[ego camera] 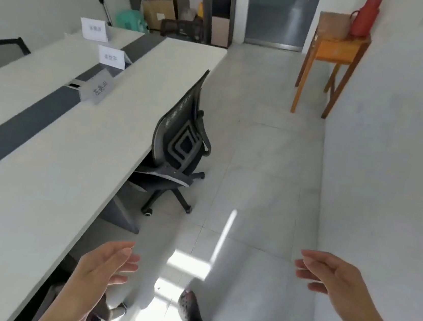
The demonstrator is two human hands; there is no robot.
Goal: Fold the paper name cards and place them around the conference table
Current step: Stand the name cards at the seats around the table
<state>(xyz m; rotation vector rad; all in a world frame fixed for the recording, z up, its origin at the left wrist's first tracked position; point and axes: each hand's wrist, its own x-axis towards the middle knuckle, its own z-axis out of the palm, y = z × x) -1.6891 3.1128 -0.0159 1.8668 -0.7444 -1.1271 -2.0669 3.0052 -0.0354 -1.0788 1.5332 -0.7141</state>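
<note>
Three name cards (96, 90) standing on the desk (43, 179), possibly more unseen | left hand (104, 267), right hand (334, 279) hanging released, carrying nothing | near seats remaining.

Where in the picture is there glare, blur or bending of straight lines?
Head view: sun glare on the floor tiles between the hands; motion blur softens the name cards and both hands; the wide lens bends the conference table edge and the wall.

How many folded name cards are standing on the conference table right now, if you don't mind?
3: the far card, the middle card and the nearest card, lined along the table's dark centre strip. Others may be out of frame.
</note>
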